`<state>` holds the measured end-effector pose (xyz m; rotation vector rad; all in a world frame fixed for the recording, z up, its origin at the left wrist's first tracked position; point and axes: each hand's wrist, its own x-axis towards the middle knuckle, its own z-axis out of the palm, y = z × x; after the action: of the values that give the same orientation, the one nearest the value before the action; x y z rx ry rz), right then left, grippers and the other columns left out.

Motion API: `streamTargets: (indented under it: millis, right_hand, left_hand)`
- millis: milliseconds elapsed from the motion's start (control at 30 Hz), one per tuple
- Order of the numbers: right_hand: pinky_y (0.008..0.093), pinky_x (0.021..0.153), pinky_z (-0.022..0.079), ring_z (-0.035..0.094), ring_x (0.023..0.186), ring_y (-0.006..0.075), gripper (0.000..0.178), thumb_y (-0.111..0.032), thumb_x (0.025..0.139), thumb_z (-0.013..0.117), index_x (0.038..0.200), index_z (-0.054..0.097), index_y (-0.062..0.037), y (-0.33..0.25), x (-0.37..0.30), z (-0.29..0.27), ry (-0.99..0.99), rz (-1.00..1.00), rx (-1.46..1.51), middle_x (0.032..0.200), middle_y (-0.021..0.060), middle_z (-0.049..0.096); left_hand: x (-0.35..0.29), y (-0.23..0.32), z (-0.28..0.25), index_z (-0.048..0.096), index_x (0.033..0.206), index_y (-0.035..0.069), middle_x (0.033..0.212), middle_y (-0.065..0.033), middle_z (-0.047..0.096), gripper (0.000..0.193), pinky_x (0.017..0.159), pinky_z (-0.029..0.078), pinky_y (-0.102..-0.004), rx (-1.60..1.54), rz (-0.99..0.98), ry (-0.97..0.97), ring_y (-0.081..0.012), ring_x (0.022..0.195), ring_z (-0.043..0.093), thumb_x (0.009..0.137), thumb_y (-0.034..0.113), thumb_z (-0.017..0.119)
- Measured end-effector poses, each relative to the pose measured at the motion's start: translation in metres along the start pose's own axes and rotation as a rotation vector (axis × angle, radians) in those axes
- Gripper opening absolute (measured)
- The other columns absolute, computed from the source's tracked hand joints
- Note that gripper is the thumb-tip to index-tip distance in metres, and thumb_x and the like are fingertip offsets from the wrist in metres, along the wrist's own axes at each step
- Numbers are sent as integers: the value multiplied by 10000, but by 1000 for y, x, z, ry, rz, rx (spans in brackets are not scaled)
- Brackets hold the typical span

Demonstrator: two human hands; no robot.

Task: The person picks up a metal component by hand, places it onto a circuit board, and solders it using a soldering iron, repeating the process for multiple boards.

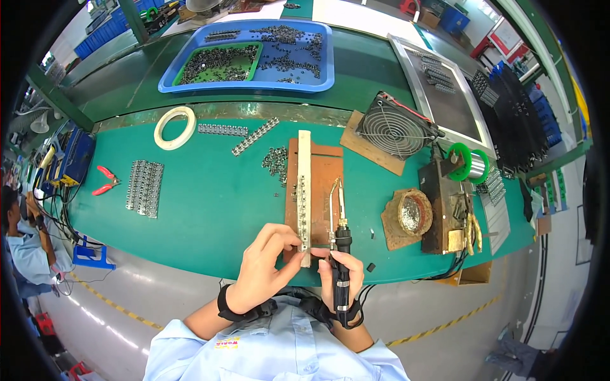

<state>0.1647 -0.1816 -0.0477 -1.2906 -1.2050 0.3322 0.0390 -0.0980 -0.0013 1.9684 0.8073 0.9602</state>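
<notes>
pale strip (304, 155) with a row of small metal parts lies lengthwise over a brown board (325, 197), its near end close to the front edge of the green work surface (210, 197). the left hand (264, 259) has its thumb and fingers almost closed at the strip's left edge near that end; whether they pinch the strip or a small part on it cannot be told. the right hand (341, 273) is curled around the black handle of a soldering iron (342, 244), its forefinger reaching toward the strip, contact unclear. to do this well, the person would likely do best to keep the strip steady and each part square in the row, with the hot end, now pointing away over the board, clear of the left fingers. the closest edge is the front one, just below both hands, so little room is left there. a broad bare stretch opens to the left, short of the red-handled pliers (105, 180); on the right, the round dish (414, 213) and fan (395, 130) limit a wide swing.
</notes>
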Motion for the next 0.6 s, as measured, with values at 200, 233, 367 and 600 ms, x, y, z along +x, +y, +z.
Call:
streamTargets:
  millis: [200, 233, 367, 600]
  right_hand:
    - [230, 617, 460, 566, 695, 115, 279, 10, 834, 552, 1064, 406, -49, -2, -4, 1, 53, 41, 19, 902, 162, 632]
    - [229, 619, 459, 564, 700, 115, 278, 10, 837, 547, 1066, 402, -50, -2, -4, 1, 56, 45, 14, 908, 162, 630]
    - [296, 689, 498, 641, 770, 218, 268, 38, 795, 589, 1021, 460, -23, -6, -3, 4, 122, 89, 68, 845, 187, 643]
    - [299, 692, 498, 643, 770, 222, 264, 36, 797, 589, 1021, 461, -24, -5, -4, 4, 119, 111, 72, 846, 183, 642]
  left_hand:
    - [15, 10, -6, 542, 881, 13, 832, -77, 548, 201, 566, 447, -248, -78, 25, 47, -134, 630, 557, 716, -27, 648]
    - [19, 13, -7, 543, 876, 10, 834, -80, 557, 204, 597, 448, -247, -96, -6, 47, -139, 658, 564, 707, -38, 648]
    - [29, 21, -8, 549, 878, 4, 828, -82, 569, 209, 631, 448, -242, -126, -33, 72, -138, 689, 571, 700, -51, 644]
    - [37, 24, -8, 558, 885, -2, 825, -84, 574, 204, 637, 447, -240, -125, -16, 110, -132, 687, 569, 704, -53, 637]
